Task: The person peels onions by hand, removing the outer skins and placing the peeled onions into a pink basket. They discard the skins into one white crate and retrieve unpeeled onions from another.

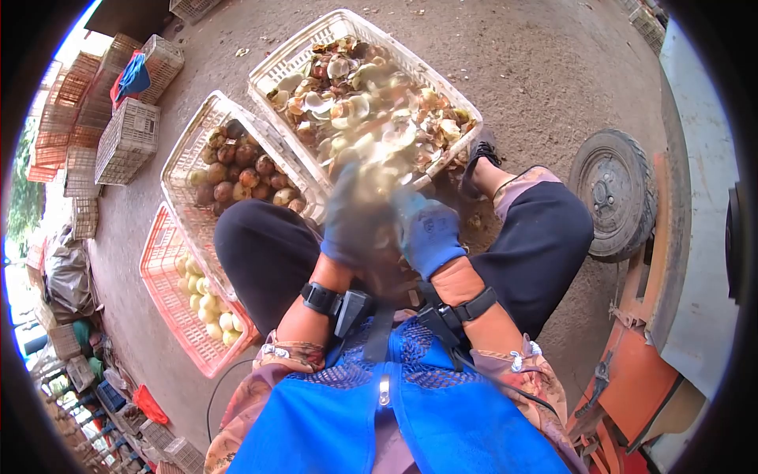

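In blue gloves, my left hand [350,217] and my right hand [429,229] are close together in front of my knees. A blurred patch covers the space between them, so what they hold cannot be made out. Just beyond lies a white crate [276,67] full of peel pieces [355,103]. To its left, another white crate [183,150] holds brown-skinned round fruits [241,170]. Pale peeled fruits [207,304] lie in a red crate [167,272] beside my bent left knee.
A wheel [612,193] leans at the right by an orange metal frame [647,387] and a grey panel [711,213]. Stacked crates [130,134] stand at the upper left. A grey sack [69,276] lies at the left edge.
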A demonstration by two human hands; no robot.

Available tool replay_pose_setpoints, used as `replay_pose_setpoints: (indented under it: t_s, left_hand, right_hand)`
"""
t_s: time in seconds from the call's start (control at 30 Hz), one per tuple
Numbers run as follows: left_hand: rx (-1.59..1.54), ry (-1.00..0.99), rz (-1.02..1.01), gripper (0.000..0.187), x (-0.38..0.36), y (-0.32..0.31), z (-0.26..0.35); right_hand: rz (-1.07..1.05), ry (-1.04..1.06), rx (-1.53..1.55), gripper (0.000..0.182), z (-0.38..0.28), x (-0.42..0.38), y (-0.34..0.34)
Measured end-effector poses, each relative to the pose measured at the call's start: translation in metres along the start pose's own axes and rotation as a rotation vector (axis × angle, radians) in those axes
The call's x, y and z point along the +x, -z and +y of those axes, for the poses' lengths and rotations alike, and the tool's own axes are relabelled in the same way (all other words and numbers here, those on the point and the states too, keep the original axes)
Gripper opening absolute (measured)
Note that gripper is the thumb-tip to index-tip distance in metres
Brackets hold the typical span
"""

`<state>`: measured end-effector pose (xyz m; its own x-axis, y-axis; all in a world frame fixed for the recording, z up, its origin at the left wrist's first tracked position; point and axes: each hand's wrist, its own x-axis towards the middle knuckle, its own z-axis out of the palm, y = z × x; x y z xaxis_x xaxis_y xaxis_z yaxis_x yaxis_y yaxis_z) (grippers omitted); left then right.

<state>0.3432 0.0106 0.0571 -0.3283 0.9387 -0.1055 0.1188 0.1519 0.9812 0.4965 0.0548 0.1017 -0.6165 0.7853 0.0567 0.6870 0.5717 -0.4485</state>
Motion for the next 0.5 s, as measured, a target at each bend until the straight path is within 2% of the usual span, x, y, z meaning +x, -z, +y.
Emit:
replay_pose_setpoints:
  t_s: [0.03,0.1,0.13,0.2,0.23,0.27,0.3,0.37,0.43,0.5]
  left_hand:
    - [0.000,-0.001,-0.002,0.047,0.001,-0.001,-0.005]
    - [0.363,-0.359,0.132,0.045,0.002,-0.005,-0.013]
    - [0.363,-0.358,0.132,0.045,-0.003,-0.008,-0.003]
    - [0.106,-0.212,0.070,0.035,-0.015,-0.014,0.032]
    - [0.106,-0.213,0.065,0.035,-0.013,-0.014,0.039]
    - [0.006,-0.169,0.079,0.036,-0.012,-0.015,0.044]
    - [-0.097,-0.126,0.097,0.038,-0.010,-0.016,0.047]
    - [-0.199,-0.085,0.122,0.039,-0.007,-0.014,0.046]
    - [-0.269,-0.092,0.106,0.041,-0.003,-0.009,0.028]
    - [-0.343,-0.094,0.090,0.044,-0.001,-0.007,0.009]
  right_hand:
    - [0.001,-0.001,-0.001,0.022,-0.002,0.002,0.000]
    - [-0.121,-0.091,-0.093,0.020,-0.005,0.011,0.002]
    - [-0.167,-0.167,-0.072,0.021,-0.002,0.019,0.002]
    - [-0.219,-0.208,-0.033,0.020,0.022,0.033,-0.009]
    - [-0.271,-0.251,0.006,0.021,0.025,0.037,-0.006]
    - [-0.169,-0.391,0.165,0.020,0.019,0.033,0.010]
    - [-0.171,-0.389,0.158,0.020,0.025,0.028,0.005]
    - [0.024,-0.349,0.474,0.018,0.036,0.022,-0.003]
    - [0.056,-0.289,0.485,0.016,0.032,0.017,0.000]
    - [0.098,0.036,0.387,0.015,0.015,0.009,0.017]
